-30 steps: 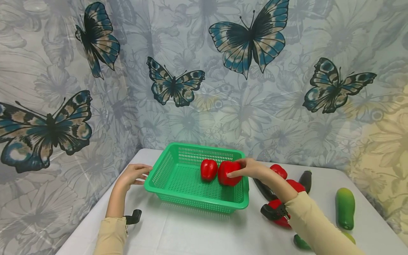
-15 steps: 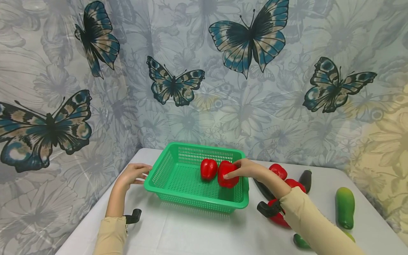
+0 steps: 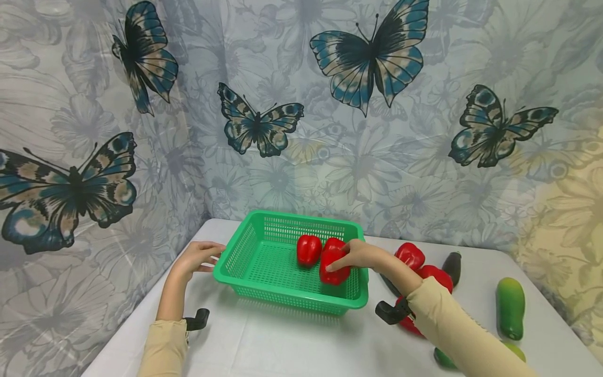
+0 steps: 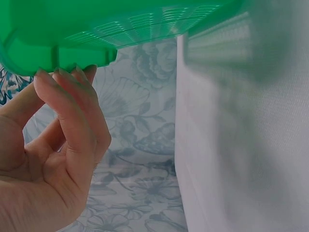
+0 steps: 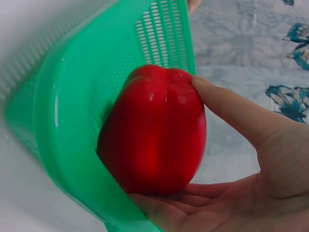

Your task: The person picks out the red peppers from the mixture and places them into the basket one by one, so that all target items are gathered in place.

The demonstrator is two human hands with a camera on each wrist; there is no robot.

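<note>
My right hand [image 3: 365, 254] grips a red bell pepper [image 5: 152, 140] inside the green plastic basket [image 3: 282, 296]. In the right wrist view, the thumb lies against one end of the pepper and the fingers pass beneath it, beside the basket's rim. A red bell pepper [image 3: 309, 250] rests on the basket floor to the left, and another red pepper [image 3: 333, 243] shows partly behind the held one. My left hand [image 3: 198, 255] is at the basket's left end. Its loosely bent fingertips [image 4: 44, 76] meet the outer edge of the rim in the left wrist view.
On the white table right of the basket lie several red bell peppers [image 3: 410, 255], dark eggplants [image 3: 452, 268], a long green vegetable [image 3: 511, 309] and a small green one [image 3: 444, 357], partly under the right sleeve. Butterfly-printed cloth [image 3: 282, 183] stands behind the table.
The right hand has shifted left and toward the near side of the basket with its pepper, uncovering more of the one behind. The left hand has stayed in place.
</note>
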